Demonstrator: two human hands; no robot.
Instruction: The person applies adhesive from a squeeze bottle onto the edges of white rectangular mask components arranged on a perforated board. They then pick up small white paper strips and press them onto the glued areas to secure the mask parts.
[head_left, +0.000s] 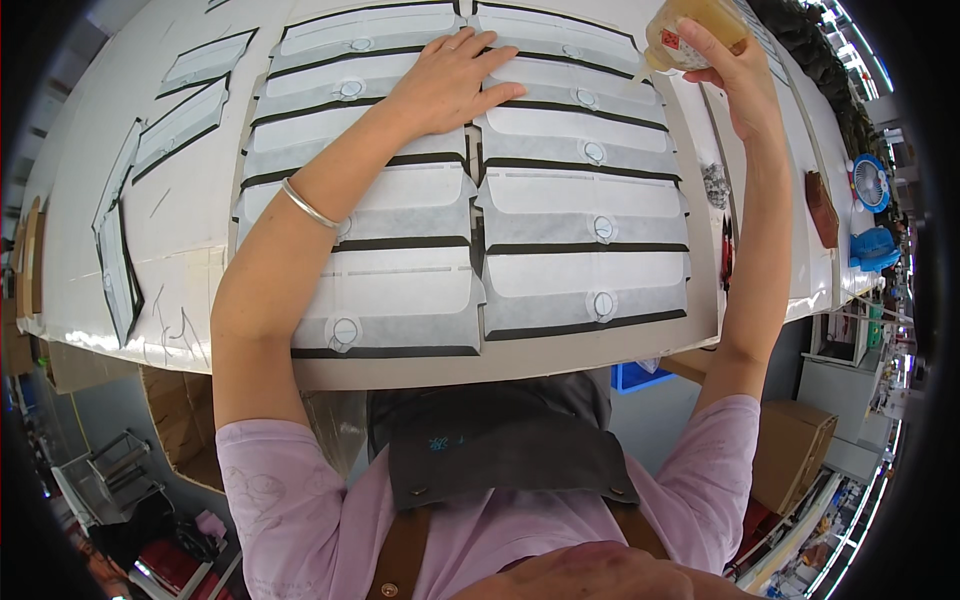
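Observation:
My left hand [447, 88] lies with fingers spread on flat white-and-grey pieces. They are in two columns on a pale board [400, 374]. Each piece, such as the near right one [570, 272], has a dark edge strip and a round disc near its lower edge. At the upper right, my right hand [738, 82] is closed around a clear bottle [712, 14] of yellowish liquid. The bottle is tilted, with its narrower end toward the upper right corner of the columns. Whether anything comes out of it cannot be made out.
Similar loose pieces [185, 128] lie at the left of the white table. A red-handled tool [727, 255] and a crumpled grey lump [716, 186] are right of the board. Farther right are a brown object [821, 210] and a blue fan [870, 184]. A cardboard box [795, 455] stands below.

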